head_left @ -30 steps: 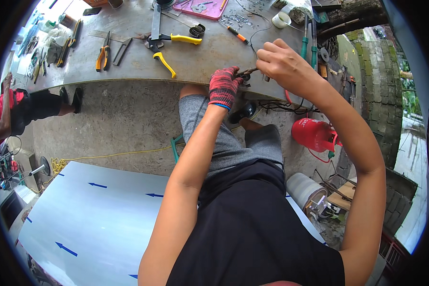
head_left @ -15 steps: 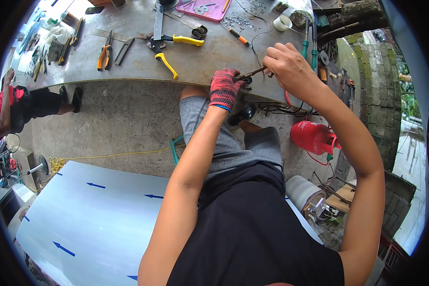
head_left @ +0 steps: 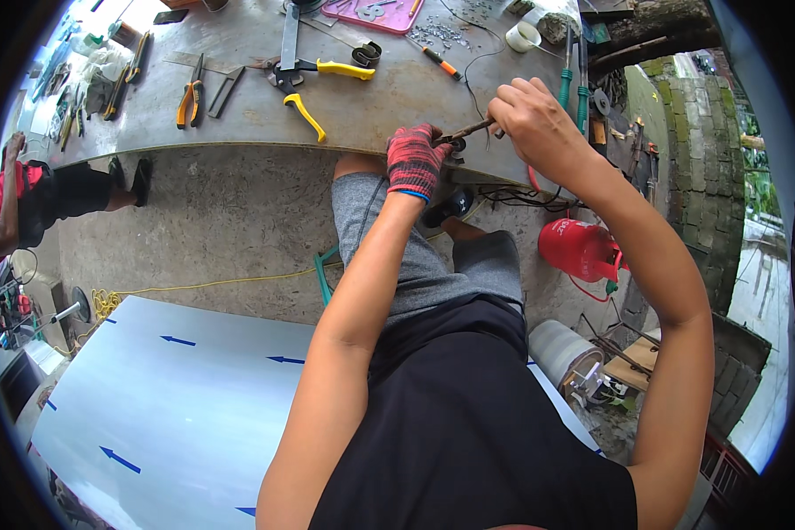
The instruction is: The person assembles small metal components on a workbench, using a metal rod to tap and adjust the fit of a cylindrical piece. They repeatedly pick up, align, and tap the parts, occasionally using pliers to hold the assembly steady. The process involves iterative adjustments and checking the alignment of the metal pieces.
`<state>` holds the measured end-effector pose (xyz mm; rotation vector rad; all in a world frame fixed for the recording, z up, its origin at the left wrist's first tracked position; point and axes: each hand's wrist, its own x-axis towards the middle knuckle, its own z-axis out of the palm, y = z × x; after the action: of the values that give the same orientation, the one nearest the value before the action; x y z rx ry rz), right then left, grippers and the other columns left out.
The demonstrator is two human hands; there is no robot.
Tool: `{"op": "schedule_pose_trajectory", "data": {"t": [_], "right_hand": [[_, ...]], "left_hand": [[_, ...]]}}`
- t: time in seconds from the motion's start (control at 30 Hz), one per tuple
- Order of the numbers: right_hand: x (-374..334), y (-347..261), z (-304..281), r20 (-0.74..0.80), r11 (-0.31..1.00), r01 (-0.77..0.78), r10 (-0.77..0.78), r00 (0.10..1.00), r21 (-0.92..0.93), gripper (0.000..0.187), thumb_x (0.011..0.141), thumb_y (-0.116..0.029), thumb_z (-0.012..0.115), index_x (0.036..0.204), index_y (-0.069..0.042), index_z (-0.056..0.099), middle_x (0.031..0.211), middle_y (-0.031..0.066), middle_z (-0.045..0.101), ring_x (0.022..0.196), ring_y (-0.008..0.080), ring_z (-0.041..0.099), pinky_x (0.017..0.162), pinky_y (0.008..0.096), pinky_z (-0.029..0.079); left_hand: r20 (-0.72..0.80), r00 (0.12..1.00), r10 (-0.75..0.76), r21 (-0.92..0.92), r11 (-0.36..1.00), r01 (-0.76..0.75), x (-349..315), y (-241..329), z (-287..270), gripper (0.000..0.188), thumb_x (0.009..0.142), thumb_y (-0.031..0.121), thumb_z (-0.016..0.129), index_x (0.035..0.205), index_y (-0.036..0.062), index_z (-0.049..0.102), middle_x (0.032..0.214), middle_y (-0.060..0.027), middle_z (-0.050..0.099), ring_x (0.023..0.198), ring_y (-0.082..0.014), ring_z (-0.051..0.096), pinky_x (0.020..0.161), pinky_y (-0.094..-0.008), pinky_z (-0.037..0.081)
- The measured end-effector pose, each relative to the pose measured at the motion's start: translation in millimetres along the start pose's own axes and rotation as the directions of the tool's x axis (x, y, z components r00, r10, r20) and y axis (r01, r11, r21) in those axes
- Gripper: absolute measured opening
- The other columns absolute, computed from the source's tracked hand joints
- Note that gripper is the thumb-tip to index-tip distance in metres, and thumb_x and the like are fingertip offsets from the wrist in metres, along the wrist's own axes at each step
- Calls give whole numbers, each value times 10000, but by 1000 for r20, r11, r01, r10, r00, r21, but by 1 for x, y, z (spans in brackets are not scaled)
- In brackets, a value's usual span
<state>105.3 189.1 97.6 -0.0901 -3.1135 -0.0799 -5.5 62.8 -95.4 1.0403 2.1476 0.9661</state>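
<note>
My left hand (head_left: 417,162), in a red and black knit glove, is closed at the near edge of the metal worktable (head_left: 362,110). Its fingers hold a small dark curved metal piece (head_left: 458,148), mostly hidden by the glove. My bare right hand (head_left: 536,119) grips a thin, rusty brown metal tool (head_left: 474,130) whose far tip meets the piece beside the left fingertips. The tool's exact kind cannot be made out. Left of my hands lie yellow-handled snips (head_left: 305,110), orange-handled pliers (head_left: 191,94) and a metal square (head_left: 225,91).
A pink tray (head_left: 371,12), an orange and black screwdriver (head_left: 442,63) and a white cup (head_left: 523,37) stand farther back. A red gas cylinder (head_left: 579,249) is on the floor at right. A pale sheet (head_left: 185,397) lies behind me at left. Another person (head_left: 44,199) is at far left.
Both hands stay at the table edge with the same grips. The tool and gloved fingers have shifted only slightly; the view has tilted a little.
</note>
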Motion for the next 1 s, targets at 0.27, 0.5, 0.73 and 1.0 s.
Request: {"op": "schedule_pose_trajectory", "data": {"t": [0.27, 0.5, 0.73, 1.0], "right_hand": [[1, -4, -1, -2, 1000, 9, -9, 1000, -27, 68, 786, -27, 630, 801, -73, 583, 852, 68, 573, 887, 239, 587, 821, 366, 454], [8, -6, -5, 5, 997, 47, -47, 999, -59, 45, 803, -61, 638, 794, -82, 599, 853, 61, 591, 907, 226, 593, 835, 353, 459], [12, -5, -6, 25, 995, 74, -73, 997, -67, 38, 802, -65, 640, 804, -81, 605, 855, 55, 597, 922, 218, 601, 850, 350, 466], [15, -6, -9, 65, 994, 64, -58, 996, -85, 35, 804, -62, 645, 813, -79, 616, 870, 49, 610, 938, 209, 610, 873, 341, 471]], "left_hand": [[-22, 999, 46, -3, 999, -46, -1, -3, 1, 351, 805, 292, 852, 1063, 68, 771, 991, -161, 759, 1019, -333, 680, 922, -451, 534], [-19, 996, 87, 10, 996, -86, -3, -5, 0, 350, 815, 279, 840, 1094, 81, 769, 1021, -151, 761, 1048, -341, 666, 950, -448, 523], [-61, 982, 179, 26, 984, -178, -6, -17, 7, 347, 823, 239, 816, 1136, 101, 754, 1072, -135, 757, 1051, -349, 656, 950, -450, 519], [-117, 945, 304, 175, 943, -281, -5, -26, 16, 246, 814, 231, 812, 1034, 141, 748, 950, -93, 727, 953, -330, 663, 862, -467, 514]]}}
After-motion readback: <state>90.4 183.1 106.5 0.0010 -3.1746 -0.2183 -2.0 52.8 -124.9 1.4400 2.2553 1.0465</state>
